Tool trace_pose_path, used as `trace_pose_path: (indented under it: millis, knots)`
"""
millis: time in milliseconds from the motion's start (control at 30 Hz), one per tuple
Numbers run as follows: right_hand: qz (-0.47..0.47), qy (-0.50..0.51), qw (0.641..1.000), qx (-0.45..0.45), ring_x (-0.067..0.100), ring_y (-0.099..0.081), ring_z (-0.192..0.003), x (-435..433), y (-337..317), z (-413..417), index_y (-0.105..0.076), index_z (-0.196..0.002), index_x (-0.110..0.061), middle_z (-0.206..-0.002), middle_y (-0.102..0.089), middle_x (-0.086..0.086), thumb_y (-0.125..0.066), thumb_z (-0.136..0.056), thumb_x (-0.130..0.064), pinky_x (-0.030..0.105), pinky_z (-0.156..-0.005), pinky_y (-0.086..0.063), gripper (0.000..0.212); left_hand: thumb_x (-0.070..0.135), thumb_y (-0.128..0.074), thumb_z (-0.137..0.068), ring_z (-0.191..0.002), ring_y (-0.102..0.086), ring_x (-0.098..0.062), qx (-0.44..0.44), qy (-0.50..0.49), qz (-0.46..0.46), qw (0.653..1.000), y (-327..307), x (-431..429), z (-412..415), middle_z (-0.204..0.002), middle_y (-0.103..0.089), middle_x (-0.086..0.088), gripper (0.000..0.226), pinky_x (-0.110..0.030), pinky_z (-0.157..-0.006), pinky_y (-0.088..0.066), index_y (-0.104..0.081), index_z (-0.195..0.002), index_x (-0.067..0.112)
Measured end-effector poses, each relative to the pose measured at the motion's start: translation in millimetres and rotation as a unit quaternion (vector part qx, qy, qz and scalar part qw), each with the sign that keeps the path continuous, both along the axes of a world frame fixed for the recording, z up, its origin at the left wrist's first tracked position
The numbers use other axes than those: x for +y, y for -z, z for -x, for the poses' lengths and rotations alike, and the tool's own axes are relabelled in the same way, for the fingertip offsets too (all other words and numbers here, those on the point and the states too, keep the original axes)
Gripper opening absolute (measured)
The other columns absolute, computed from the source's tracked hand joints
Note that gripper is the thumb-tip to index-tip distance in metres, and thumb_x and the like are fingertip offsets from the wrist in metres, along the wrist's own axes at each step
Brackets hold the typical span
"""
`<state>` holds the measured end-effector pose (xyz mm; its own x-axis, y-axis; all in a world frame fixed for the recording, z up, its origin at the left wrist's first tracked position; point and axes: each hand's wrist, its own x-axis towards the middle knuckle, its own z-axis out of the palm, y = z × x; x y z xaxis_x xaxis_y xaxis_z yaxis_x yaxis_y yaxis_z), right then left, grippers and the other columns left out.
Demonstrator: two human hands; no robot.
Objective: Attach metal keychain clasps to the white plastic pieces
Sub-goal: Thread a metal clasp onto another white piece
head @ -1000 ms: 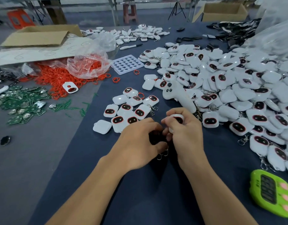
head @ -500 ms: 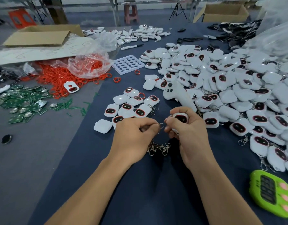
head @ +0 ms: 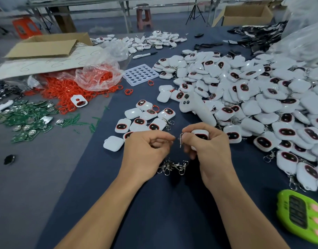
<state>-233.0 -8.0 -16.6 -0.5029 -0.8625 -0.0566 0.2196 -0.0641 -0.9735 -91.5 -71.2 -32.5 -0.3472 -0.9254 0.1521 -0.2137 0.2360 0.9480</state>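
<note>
Gripping a white plastic piece (head: 200,135) above the blue cloth table (head: 154,218), the right hand (head: 211,151) is curling its fingers round the shell, with the dark red-rimmed window facing up. That is probably so the loop end points toward the other hand. A metal clasp (head: 180,140) is standing at that end, right against the right thumb. The left hand (head: 147,152) is reaching in with its fingers curled and thumb and forefinger pinched together, but whether they are actually holding the clasp's ring I cannot tell.

Loose clasps (head: 172,167) are lying just below, between the wrists, within easy reach. A small group of pieces (head: 142,119) is sitting just beyond the hands, and a big heap (head: 262,105) is spreading to the right.

A second ago the hands were lower and covering most of those spare clasps; they are now raised, and the one clasp is showing between them.
</note>
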Motion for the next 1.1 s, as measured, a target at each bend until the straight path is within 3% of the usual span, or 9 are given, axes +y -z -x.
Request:
trace_pose_path:
  millis: [200, 300, 400, 500, 567, 733, 867, 1000, 1100]
  knots:
    - [-0.025, -0.003, 0.998, 0.054, 0.017, -0.048, -0.047, 0.7, 3.3, -4.9, -0.071, -0.063, -0.017, -0.06, -0.066, 0.006, -0.077, -0.077, -0.027, 0.025, -0.046, -0.041, 0.018, 0.022, -0.084, -0.079, -0.058, -0.068, -0.01, -0.019, -0.059, 0.018, 0.998, -3.8, -1.7, -3.6, -0.06, -0.071, 0.009, 0.028, -0.017, -0.061, -0.053, -0.077, -0.079, 0.049]
    - [-0.047, 0.013, 0.996, 0.074, 0.015, -0.051, -0.049, -2.7, 5.9, -4.3, -0.074, -0.067, -0.02, -0.061, -0.067, 0.004, -0.076, -0.073, -0.03, 0.026, -0.049, -0.043, 0.012, 0.029, -0.08, -0.08, -0.049, -0.054, 0.003, -0.071, -0.068, 0.069, 0.993, -4.5, -0.5, -5.0, -0.057, -0.065, 0.017, 0.02, -0.007, -0.051, -0.039, -0.074, -0.082, 0.048]
    - [-0.063, 0.016, 0.988, 0.141, 0.011, -0.054, -0.053, -2.7, 8.9, -3.8, -0.077, -0.074, -0.027, -0.062, -0.068, -0.002, -0.075, -0.072, -0.023, 0.025, -0.053, -0.046, 0.005, 0.035, -0.074, -0.082, -0.054, -0.056, 0.003, -0.1, -0.051, 0.094, 0.989, -5.7, 3.7, -3.8, -0.063, -0.066, 0.02, 0.016, -0.007, -0.053, -0.04, -0.072, -0.082, 0.051]
    - [-0.074, -0.012, 0.956, 0.283, 0.002, -0.06, -0.055, 0.9, 13.3, -4.3, -0.077, -0.076, -0.034, -0.067, -0.071, -0.012, -0.077, -0.076, -0.016, 0.016, -0.056, -0.047, 0.018, 0.033, -0.066, -0.086, -0.063, -0.06, 0.001, -0.108, -0.089, 0.118, 0.983, -4.8, 3.7, -3.1, -0.071, -0.068, 0.022, 0.027, -0.01, -0.057, -0.043, -0.069, -0.08, 0.059]
    - [-0.093, -0.055, 0.922, 0.371, 0.0, -0.065, -0.073, 2.0, 13.4, -7.5, -0.078, -0.077, -0.037, -0.077, -0.071, -0.018, -0.081, -0.076, -0.022, 0.01, -0.064, -0.046, 0.015, 0.03, -0.062, -0.086, -0.06, -0.059, -0.002, -0.101, -0.13, 0.117, 0.979, -4.6, 1.6, -4.3, -0.07, -0.068, 0.02, 0.025, -0.014, -0.057, -0.041, -0.072, -0.088, 0.053]
    - [-0.157, -0.146, 0.857, 0.468, 0.006, -0.057, -0.09, 1.6, 11.1, -12.8, -0.08, -0.088, -0.038, -0.089, -0.064, -0.015, -0.084, -0.077, -0.04, 0.025, -0.078, -0.046, 0.012, 0.024, -0.063, -0.086, -0.05, -0.051, -0.003, -0.111, -0.166, 0.13, 0.971, -4.5, -2.1, -9.6, -0.059, -0.062, 0.015, 0.022, -0.009, -0.056, -0.036, -0.079, -0.09, 0.039]
    - [-0.144, -0.129, 0.882, 0.429, 0.001, -0.062, -0.077, 2.9, 8.9, -8.9, -0.076, -0.073, -0.035, -0.08, -0.068, -0.015, -0.085, -0.076, -0.034, 0.013, -0.064, -0.044, 0.01, 0.025, -0.062, -0.084, -0.052, -0.052, 0.0, -0.122, -0.159, 0.124, 0.972, -5.1, -1.4, -9.3, -0.062, -0.064, 0.019, 0.023, -0.014, -0.057, -0.036, -0.077, -0.086, 0.042]
    - [-0.097, -0.105, 0.964, 0.223, 0.008, -0.064, -0.06, 4.5, 4.7, -4.1, -0.079, -0.07, -0.028, -0.066, -0.073, -0.003, -0.084, -0.075, -0.026, 0.022, -0.06, -0.049, 0.007, 0.024, -0.064, -0.08, -0.058, -0.058, 0.0, -0.072, -0.099, 0.086, 0.989, -7.6, -1.1, -8.7, -0.067, -0.069, 0.018, 0.025, -0.012, -0.059, -0.043, -0.076, -0.078, 0.045]
    - [-0.035, -0.081, 0.99, 0.106, 0.007, -0.059, -0.061, 5.7, 1.9, 1.3, -0.079, -0.068, -0.019, -0.064, -0.071, 0.002, -0.084, -0.079, -0.013, 0.02, -0.061, -0.047, 0.014, 0.027, -0.065, -0.08, -0.067, -0.068, -0.013, -0.018, 0.001, 0.017, 1.0, -9.2, -0.1, -7.4, -0.071, -0.074, 0.006, 0.018, -0.031, -0.066, -0.057, -0.08, -0.082, 0.037]
